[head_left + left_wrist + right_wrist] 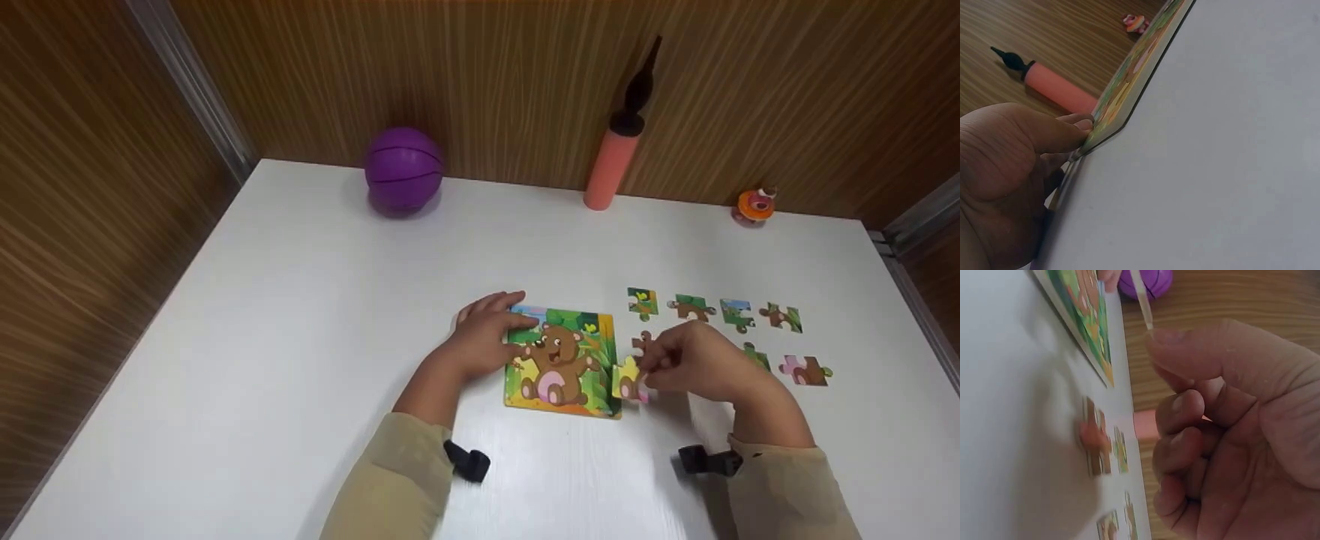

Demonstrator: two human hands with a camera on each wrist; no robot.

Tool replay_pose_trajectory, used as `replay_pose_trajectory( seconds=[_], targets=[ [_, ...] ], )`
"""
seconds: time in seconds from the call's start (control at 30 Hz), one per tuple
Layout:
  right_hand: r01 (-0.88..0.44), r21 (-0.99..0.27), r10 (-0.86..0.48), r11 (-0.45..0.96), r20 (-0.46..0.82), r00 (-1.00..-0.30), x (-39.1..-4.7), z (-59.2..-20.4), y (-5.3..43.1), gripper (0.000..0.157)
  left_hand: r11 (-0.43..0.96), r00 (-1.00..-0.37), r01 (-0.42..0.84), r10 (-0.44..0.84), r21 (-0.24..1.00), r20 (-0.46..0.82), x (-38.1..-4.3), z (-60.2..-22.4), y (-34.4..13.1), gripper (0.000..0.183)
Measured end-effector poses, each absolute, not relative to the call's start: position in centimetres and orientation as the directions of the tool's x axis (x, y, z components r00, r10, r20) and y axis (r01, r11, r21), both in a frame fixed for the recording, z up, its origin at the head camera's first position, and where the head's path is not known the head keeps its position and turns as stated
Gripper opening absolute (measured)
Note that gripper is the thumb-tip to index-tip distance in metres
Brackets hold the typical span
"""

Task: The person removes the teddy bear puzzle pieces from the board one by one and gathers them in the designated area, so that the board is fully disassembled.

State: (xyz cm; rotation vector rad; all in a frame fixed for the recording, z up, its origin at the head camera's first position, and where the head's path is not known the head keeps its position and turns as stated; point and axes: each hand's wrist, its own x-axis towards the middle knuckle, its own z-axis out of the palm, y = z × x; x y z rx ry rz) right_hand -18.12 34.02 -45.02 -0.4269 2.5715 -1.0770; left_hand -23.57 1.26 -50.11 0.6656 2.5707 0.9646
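A square puzzle board (555, 364) printed with a brown bear lies on the white table. My left hand (487, 334) rests at its left edge, thumb and index fingertips on the board and the other fingers stretched past its upper left corner. My right hand (697, 364) pinches a yellow, brown and pink puzzle piece (626, 382) between thumb and index finger, and the piece overlaps the board's right edge in the head view. From the right wrist, the held puzzle piece (1143, 298) shows edge-on above the thumb, with the other fingers curled.
Several loose puzzle pieces (806, 370) lie in two rows to the right, some partly behind my right hand. Along the back stand a purple ball (405, 169), a pink hand pump (611, 169) and a small orange-ringed figurine (754, 206). Wood-grain panels (487, 82) border the table.
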Motion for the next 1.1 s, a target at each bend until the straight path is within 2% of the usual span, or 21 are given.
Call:
replay_pose_trajectory(
  seconds=[0.27, 0.57, 0.83, 1.1],
  targets=[
    [-0.067, -0.689, -0.332, 0.722, -0.260, -0.907, -17.4, -45.3, 35.7, 0.011, 0.667, -0.843, 0.312, 0.523, 0.676, -0.127, -23.7, -50.3, 1.2, 0.045],
    [-0.089, -0.671, -0.364, 0.736, -0.281, -0.888, -16.9, -46.2, 36.5, 0.014, 0.669, -0.843, 0.323, 0.525, 0.670, -0.118, -23.8, -50.1, 1.2, 0.046],
    [-0.047, -0.645, -0.329, 0.763, -0.323, -0.887, -16.8, -46.7, 36.5, 0.014, 0.678, -0.844, 0.318, 0.520, 0.663, -0.128, -23.8, -50.0, 1.3, 0.046],
    [-0.065, -0.638, -0.343, 0.767, -0.322, -0.882, -16.9, -46.9, 36.4, 0.016, 0.667, -0.845, 0.318, 0.522, 0.674, -0.117, -23.7, -50.0, 1.1, 0.045]
  ],
)
